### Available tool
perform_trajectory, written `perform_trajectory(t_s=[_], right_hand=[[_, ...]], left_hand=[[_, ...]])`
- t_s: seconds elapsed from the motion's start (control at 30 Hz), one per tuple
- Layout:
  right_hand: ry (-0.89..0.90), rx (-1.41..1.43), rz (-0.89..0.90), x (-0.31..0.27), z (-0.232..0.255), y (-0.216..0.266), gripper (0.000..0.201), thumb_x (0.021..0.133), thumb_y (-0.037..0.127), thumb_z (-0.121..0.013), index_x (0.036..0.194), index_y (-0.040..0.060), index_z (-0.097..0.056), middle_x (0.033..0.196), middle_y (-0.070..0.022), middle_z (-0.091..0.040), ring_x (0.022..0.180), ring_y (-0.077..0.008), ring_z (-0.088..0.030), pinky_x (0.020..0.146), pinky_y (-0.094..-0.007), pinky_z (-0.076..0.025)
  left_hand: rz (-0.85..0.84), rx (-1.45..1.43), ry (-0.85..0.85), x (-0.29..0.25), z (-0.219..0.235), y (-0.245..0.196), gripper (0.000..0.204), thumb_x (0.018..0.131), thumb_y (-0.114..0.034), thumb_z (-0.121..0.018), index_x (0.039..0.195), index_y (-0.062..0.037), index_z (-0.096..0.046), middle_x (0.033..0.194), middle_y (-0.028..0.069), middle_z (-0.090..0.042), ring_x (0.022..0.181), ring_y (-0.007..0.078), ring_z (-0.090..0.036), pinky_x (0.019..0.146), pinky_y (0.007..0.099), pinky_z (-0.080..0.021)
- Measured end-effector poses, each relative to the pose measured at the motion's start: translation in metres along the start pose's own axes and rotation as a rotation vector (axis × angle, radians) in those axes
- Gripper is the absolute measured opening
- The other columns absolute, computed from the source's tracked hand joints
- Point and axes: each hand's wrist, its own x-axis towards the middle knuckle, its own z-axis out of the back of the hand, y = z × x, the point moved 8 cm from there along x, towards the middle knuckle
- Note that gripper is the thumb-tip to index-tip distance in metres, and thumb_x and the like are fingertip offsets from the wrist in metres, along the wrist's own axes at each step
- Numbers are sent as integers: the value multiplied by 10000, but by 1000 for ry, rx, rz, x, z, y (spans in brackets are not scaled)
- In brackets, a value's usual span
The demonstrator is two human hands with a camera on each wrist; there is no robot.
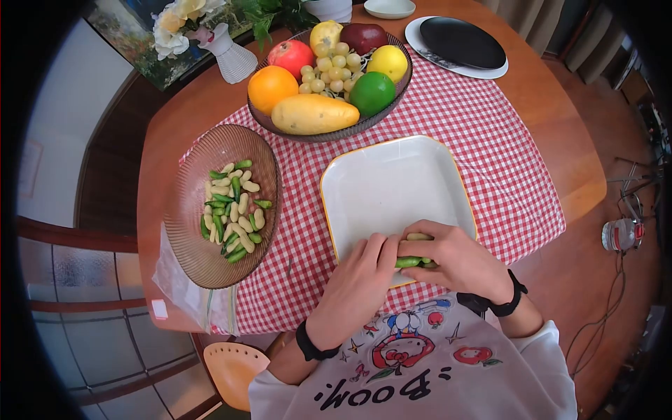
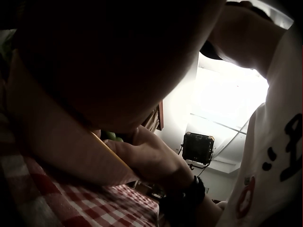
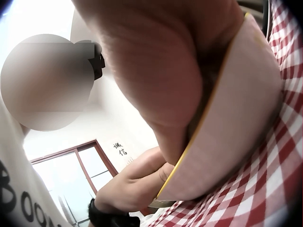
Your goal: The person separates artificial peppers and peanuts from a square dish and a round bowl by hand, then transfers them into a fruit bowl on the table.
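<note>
While both hands meet over the near rim of the white tray (image 1: 392, 185), the green pod (image 1: 408, 262) lies between them, pinched by the left hand (image 1: 357, 290) at its left end and by the curled fingers of the right hand (image 1: 455, 259) at its right. Far left, the brown bowl (image 1: 189, 231) holds more pods.

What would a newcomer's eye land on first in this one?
Probably the two hands, left hand and right hand, meeting over a green pod at the near rim of the white tray. Next, the bright fruit bowl at the far end of the checked cloth, and the brown bowl of pods on the left.
</note>
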Motion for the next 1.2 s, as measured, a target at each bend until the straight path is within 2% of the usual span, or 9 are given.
perform_trajectory(t_s=[0.13, 0.33, 0.4, 0.5, 0.73, 1.0, 1.13, 1.2], right_hand=[[-11, 84, -1, 0, 4, 1, 338, 856, 82, -818, 1184, 34, -753, 1163, -160, -700, 912, -356, -730, 820, -421, -623], [-21, 58, 26, 1, 6, 5, 331, 858, 91, -820, 1172, 14, -751, 1107, -170, -723, 927, -371, -730, 844, -439, -603], [-8, 33, 26, 4, 5, 6, 329, 858, 94, -821, 1169, 14, -752, 1098, -174, -726, 928, -375, -730, 845, -442, -599], [23, 3, 16, 6, 3, 7, 327, 860, 109, -822, 1165, 14, -754, 1088, -178, -731, 930, -382, -728, 849, -447, -592], [70, -21, 16, 11, 0, 7, 356, 867, 109, -810, 1203, 7, -758, 980, -201, -710, 898, -406, -724, 836, -479, -578], [87, 6, -22, 16, -1, 6, 310, 832, 93, -795, 1128, 1, -792, 930, -208, -729, 875, -407, -737, 836, -468, -588], [74, 21, -21, 18, -1, 4, 323, 828, 81, -780, 1143, 13, -798, 913, -209, -734, 869, -403, -739, 844, -457, -591], [83, 19, -22, 19, -2, 4, 325, 829, 84, -785, 1147, 18, -801, 917, -207, -734, 871, -402, -738, 848, -456, -590]], left_hand=[[3, -20, -21, -1, 2, 1, 447, 896, 9, -619, 1332, 71, -542, 1157, 167, -547, 1067, 338, -628, 911, 439, -547], [46, -88, -17, -2, 6, 3, 422, 913, 16, -624, 1328, 26, -547, 1173, 168, -556, 1116, 349, -637, 913, 446, -554], [61, -86, -26, -3, 7, 7, 401, 968, -29, -665, 1351, -9, -549, 1230, 144, -565, 1098, 369, -666, 866, 457, -577], [70, -114, 9, -3, 11, 6, 380, 970, -34, -648, 1333, 14, -548, 1176, 160, -560, 1120, 356, -646, 918, 459, -560], [81, -116, -6, -3, 19, 11, 309, 1009, -82, -650, 1297, -10, -562, 1174, 151, -561, 1105, 357, -658, 866, 467, -570], [108, -216, -36, -2, 28, 18, 217, 1019, -60, -649, 1214, -5, -573, 1154, 158, -565, 1001, 389, -680, 822, 474, -566], [153, -276, -12, -1, 31, 19, 240, 1010, -8, -606, 1249, 12, -583, 1168, 194, -572, 1066, 428, -657, 879, 461, -546], [106, -236, -49, -1, 32, 18, 207, 1037, -76, -637, 1214, 6, -566, 1165, 171, -566, 990, 410, -682, 811, 482, -563]])
